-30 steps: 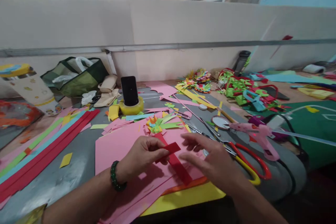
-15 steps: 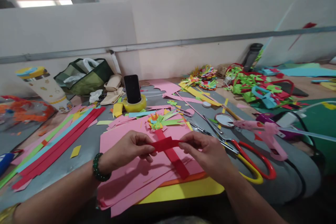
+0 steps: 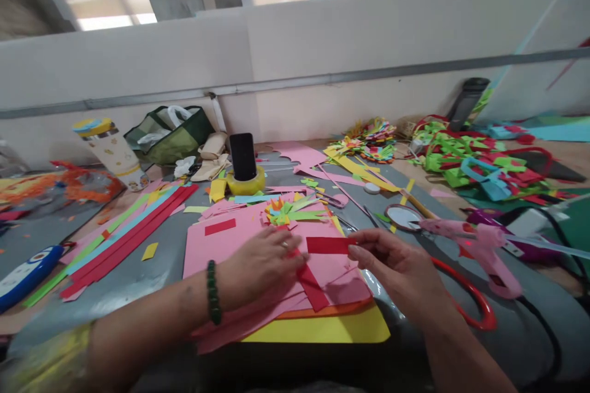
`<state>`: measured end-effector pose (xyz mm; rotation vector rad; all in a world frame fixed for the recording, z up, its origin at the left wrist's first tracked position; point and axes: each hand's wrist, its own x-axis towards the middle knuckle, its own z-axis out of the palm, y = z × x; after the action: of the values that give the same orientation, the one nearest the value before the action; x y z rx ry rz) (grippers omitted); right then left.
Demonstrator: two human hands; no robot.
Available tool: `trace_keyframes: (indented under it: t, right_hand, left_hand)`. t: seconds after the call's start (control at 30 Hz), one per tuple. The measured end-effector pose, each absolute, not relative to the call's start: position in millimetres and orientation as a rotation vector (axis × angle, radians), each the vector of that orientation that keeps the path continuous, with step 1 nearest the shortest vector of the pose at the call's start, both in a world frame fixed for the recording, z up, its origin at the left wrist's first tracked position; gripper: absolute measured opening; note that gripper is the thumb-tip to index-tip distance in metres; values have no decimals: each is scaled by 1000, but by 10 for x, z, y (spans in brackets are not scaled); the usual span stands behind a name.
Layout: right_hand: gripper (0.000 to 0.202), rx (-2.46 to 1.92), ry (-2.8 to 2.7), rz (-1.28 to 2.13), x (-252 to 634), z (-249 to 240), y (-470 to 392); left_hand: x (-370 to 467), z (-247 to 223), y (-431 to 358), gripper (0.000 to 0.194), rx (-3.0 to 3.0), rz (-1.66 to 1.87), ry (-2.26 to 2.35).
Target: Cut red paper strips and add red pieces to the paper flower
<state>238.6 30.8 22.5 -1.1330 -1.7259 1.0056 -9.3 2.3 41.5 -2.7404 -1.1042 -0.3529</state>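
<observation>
My right hand (image 3: 391, 264) pinches one end of a short red paper strip (image 3: 327, 245) between thumb and fingers, holding it above the pink paper. My left hand (image 3: 265, 264) reaches flat over a longer red paper strip (image 3: 313, 291), fingers stretched out and covering its middle. That long strip lies slantwise on a stack of pink paper sheets (image 3: 203, 252). A second short red paper piece (image 3: 220, 226) rests at the stack's upper left. Behind my left hand lies a cluster of cut green, yellow and orange paper (image 3: 295, 210).
To the right are a pink glue gun (image 3: 488, 245) and red-handled scissors (image 3: 479, 301), partly behind my right hand. A phone (image 3: 243, 156) stands in a yellow tape roll (image 3: 246, 183). Long coloured strips (image 3: 133, 236), a tumbler (image 3: 110, 153) and a blue-and-white cutter (image 3: 27, 276) are left.
The red piece held between both hands is now two pieces: one in my right hand, one on the pink stack. My left hand has moved onto the long red strip.
</observation>
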Motion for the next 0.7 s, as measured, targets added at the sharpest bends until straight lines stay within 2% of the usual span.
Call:
trace_keyframes:
  t: [0.13,0.27,0.43,0.53,0.6,0.7]
  right_hand:
    - [32,-1138,-1748,972,2449,206,224]
    - [35,-1129,-1631,1040,2558,193,187]
    - [36,-1111,-1643,1044,2533,236,273]
    - [34,-1078,-1814,1056,2384,268,356]
    - [31,-1072,-1926,1049,2274,282,401]
    - [29,-1048,-2026,1057,2165,299,436]
  left_hand:
    - [285,349,72,33,-2737,-211,-935]
    - [205,446,60,36,-2579,-220,-929]
    - [-373,635,-13,30,-2201,-237,-1309]
    - [-718,595,-62,29,-2037,80,-1684]
    - [-773,540,-142,31,-2060,168,-1747]
    - [-542,504,-311,35,-2269,-23,-1747]
